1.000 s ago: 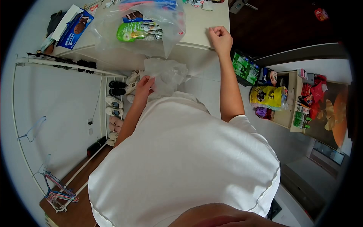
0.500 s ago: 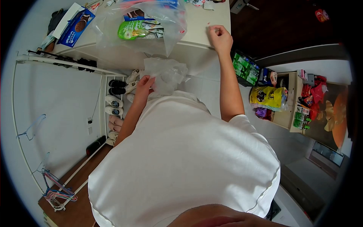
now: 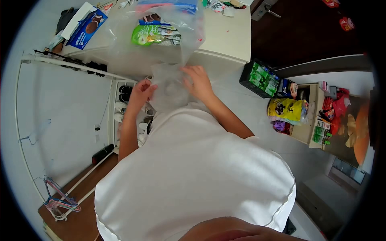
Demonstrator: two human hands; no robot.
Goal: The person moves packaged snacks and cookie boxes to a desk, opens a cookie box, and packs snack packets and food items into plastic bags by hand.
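A crumpled translucent plastic bag [image 3: 171, 86] hangs in front of the cabinet, close to my white shirt. My left hand [image 3: 143, 91] pinches its left edge between thumb and fingers. At its right side is my right hand [image 3: 197, 82], fingers bent against the plastic and closed on it. Above them, a larger clear bag [image 3: 120, 38] lies on the cream cabinet top [image 3: 229, 38] and droops over its front edge. Inside it show a green packet [image 3: 140, 35], a blue packet and several small sachets.
A blue biscuit box [image 3: 87, 30] lies at the cabinet's left. Left are a white rack [image 3: 76, 63] and shoes. To the right stand a black crate [image 3: 259, 78] of green bottles, a yellow bag [image 3: 286, 109] and a shelf with packets.
My right hand has left the cabinet top and come down and left to the crumpled bag. My left hand has shifted slightly left, and the bag is spread between both hands. The view has shifted slightly.
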